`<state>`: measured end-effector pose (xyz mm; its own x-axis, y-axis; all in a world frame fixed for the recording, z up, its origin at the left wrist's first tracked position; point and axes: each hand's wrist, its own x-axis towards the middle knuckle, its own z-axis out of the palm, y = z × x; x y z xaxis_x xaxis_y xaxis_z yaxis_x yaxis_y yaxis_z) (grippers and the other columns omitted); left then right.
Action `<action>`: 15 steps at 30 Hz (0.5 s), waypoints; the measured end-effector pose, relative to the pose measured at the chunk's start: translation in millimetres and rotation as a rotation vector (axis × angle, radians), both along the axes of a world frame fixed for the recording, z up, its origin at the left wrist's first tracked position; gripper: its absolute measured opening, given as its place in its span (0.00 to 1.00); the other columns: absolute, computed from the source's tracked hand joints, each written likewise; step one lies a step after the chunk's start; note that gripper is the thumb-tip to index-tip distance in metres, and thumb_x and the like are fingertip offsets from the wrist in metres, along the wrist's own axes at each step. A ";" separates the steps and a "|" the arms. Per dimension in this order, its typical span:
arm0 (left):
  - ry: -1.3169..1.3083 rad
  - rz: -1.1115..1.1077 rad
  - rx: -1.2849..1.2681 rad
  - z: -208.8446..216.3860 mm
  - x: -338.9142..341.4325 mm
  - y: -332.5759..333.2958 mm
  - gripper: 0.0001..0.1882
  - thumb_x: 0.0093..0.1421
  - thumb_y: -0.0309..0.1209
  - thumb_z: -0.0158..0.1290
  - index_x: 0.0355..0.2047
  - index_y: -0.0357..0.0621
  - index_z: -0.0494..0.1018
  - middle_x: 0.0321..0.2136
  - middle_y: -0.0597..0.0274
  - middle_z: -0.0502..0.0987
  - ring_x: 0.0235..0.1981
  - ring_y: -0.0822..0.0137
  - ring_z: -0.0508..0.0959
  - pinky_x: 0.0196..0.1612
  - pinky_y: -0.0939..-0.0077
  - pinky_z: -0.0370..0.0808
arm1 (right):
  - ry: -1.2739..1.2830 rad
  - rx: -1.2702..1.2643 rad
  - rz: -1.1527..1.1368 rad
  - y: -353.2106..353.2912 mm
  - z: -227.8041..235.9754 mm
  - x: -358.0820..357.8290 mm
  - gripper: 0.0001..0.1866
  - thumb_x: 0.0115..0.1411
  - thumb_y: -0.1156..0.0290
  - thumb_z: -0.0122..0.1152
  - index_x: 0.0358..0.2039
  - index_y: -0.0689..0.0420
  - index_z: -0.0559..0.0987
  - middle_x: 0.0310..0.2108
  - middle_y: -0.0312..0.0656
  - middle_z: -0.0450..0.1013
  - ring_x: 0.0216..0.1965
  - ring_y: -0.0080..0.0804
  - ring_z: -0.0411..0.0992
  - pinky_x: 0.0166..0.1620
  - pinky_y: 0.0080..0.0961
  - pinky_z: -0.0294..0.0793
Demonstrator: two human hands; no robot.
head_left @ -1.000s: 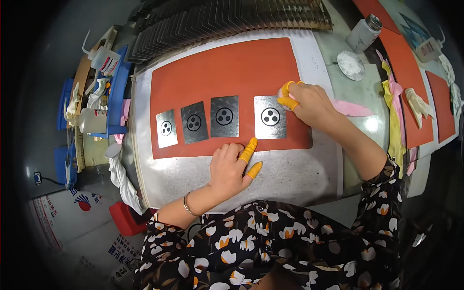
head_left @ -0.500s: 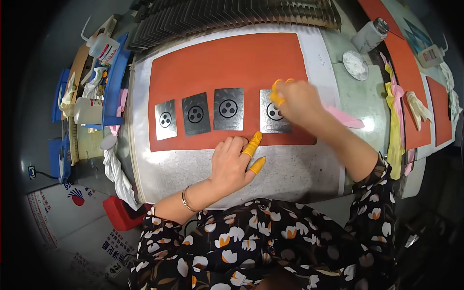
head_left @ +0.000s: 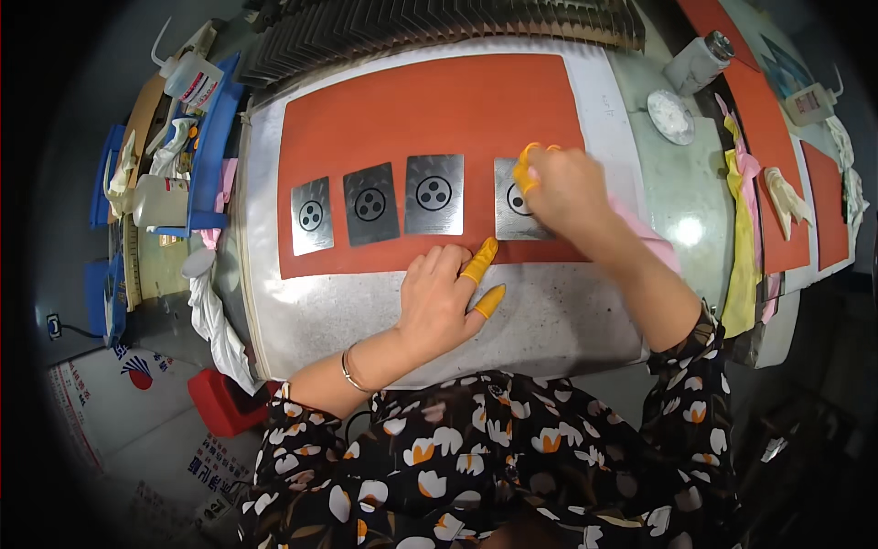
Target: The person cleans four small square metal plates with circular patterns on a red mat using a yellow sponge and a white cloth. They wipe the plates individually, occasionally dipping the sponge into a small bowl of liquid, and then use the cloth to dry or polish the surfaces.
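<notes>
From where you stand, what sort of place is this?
Probably a small workshop, judging by the four marked metal plates on an orange mat, the row of thin dark sheets behind it, and the spouted squeeze bottle at left.

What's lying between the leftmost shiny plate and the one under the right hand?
In the head view, two similar plates: the second plate and the third plate, set apart on the orange mat.
</notes>
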<state>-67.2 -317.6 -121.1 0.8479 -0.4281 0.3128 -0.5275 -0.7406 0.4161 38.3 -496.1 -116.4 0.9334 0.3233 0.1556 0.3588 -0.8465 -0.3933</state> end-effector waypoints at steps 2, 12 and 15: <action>-0.001 0.003 0.008 -0.6 -0.3 0.5 0.24 0.43 0.34 0.61 0.41 0.36 0.74 0.28 0.58 0.67 0.29 0.59 0.67 0.29 0.69 0.64 | 0.029 0.015 -0.080 -3.5 7.3 8.1 0.05 0.42 0.75 0.57 0.23 0.59 0.75 0.20 0.49 0.73 0.23 0.47 0.74 0.27 0.40 0.72; 0.025 0.026 -0.020 -3.1 0.4 0.8 0.23 0.43 0.33 0.61 0.40 0.36 0.74 0.29 0.59 0.67 0.29 0.59 0.68 0.30 0.68 0.64 | 0.065 -0.101 -0.018 16.9 7.0 -12.5 0.04 0.47 0.71 0.55 0.23 0.56 0.75 0.21 0.46 0.74 0.24 0.43 0.74 0.28 0.39 0.72; 0.049 0.013 0.017 -0.7 -0.5 1.4 0.23 0.43 0.33 0.61 0.40 0.37 0.74 0.29 0.59 0.67 0.30 0.59 0.68 0.30 0.68 0.65 | -0.010 -0.038 -0.007 5.8 5.0 -3.2 0.05 0.50 0.69 0.54 0.24 0.57 0.75 0.21 0.47 0.73 0.24 0.45 0.73 0.28 0.40 0.71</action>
<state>-67.7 -316.2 -121.8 0.8673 -0.4221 0.2637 -0.4974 -0.7542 0.4286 35.1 -490.3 -111.4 0.9342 0.3223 0.1528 0.3563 -0.8634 -0.3571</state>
